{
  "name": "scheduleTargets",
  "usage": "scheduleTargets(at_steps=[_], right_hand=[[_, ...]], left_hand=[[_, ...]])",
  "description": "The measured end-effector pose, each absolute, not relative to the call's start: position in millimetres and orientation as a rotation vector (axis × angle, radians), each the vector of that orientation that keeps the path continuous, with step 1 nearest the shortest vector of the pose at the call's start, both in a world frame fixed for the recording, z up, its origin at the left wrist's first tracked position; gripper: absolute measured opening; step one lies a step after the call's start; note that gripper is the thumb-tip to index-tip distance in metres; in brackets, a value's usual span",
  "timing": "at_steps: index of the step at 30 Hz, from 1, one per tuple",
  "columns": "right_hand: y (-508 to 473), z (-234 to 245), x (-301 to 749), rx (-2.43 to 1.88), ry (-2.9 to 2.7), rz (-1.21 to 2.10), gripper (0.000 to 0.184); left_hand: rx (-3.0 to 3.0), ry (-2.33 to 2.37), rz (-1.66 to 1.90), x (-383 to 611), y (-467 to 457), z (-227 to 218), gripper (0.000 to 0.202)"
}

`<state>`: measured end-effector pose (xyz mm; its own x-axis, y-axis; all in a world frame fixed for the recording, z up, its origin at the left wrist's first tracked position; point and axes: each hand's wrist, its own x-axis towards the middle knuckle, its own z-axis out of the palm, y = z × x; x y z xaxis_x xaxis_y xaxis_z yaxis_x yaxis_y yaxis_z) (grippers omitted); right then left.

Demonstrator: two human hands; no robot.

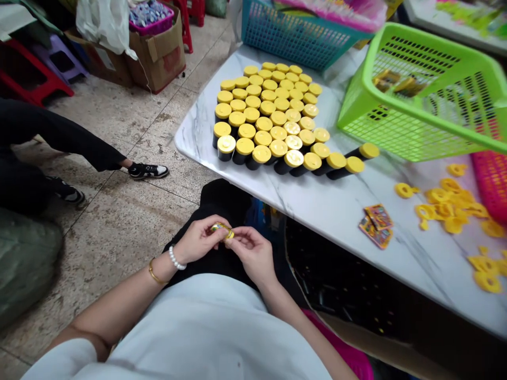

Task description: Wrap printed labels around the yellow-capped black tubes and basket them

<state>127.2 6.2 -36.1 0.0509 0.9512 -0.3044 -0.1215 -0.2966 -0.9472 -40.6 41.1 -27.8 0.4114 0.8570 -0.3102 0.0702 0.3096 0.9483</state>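
Over my lap, my left hand (201,238) pinches a small yellow piece with coloured print (222,228) between thumb and fingers. My right hand (253,255) closes on the right end of the same piece, its fingertips meeting those of the left. Too little of it shows to tell its exact kind. To the right on the table lie two small printed packets (376,224), one overlapping the other. Beyond the hands stand many black tubes with yellow caps (263,124), packed upright in rows, with a few leaning at the right end.
Loose yellow plastic ring pieces (451,203) lie on the marble-patterned table (317,206). A green basket (420,116) and a blue basket (293,39) stand at the back. Below the table is an open box of dark pieces (336,279). Another person's leg (79,134) extends at left.
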Motion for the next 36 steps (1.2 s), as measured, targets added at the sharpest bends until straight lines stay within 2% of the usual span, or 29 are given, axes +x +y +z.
scheduleTargets(at_steps=[7, 10, 14, 17, 20, 22, 24, 29, 36], right_hand=[[6.5, -27.8, 134.1, -1.269, -0.829, 1.545, 0.031], [2.3, -27.4, 132.0, -1.248, -0.953, 1.481, 0.027], [0.6, -29.0, 134.6, -1.239, -1.477, 1.014, 0.020], [4.2, -30.4, 143.4, -1.054, -1.897, 0.590, 0.025], [7.3, -32.3, 148.3, -0.959, -2.005, 0.464, 0.035], [6.4, -33.4, 146.2, -1.091, -1.893, 0.526, 0.045], [3.3, -34.1, 141.9, -1.245, -1.707, 0.687, 0.047], [-1.1, -33.8, 141.1, -1.197, -1.429, 1.164, 0.029], [3.2, -30.4, 151.4, -1.117, -1.438, 1.128, 0.026]], left_hand=[[1.050, 0.969, 0.611, -39.5, 39.2, -28.5, 0.042], [1.049, 0.972, 0.609, -39.8, 37.2, -25.0, 0.042], [1.057, 1.037, 0.598, -42.3, 37.2, -19.2, 0.039], [1.059, 1.040, 0.465, -43.8, 41.0, -15.1, 0.039], [1.041, 1.000, 0.390, -43.1, 46.0, -12.5, 0.040], [1.032, 0.967, 0.430, -41.6, 48.2, -12.4, 0.042], [0.993, 0.924, 0.473, -39.8, 48.8, -13.5, 0.048], [0.847, 0.912, 0.441, -35.6, 45.7, -17.2, 0.058], [0.560, 0.809, 0.338, -33.8, 47.3, -17.8, 0.060]])
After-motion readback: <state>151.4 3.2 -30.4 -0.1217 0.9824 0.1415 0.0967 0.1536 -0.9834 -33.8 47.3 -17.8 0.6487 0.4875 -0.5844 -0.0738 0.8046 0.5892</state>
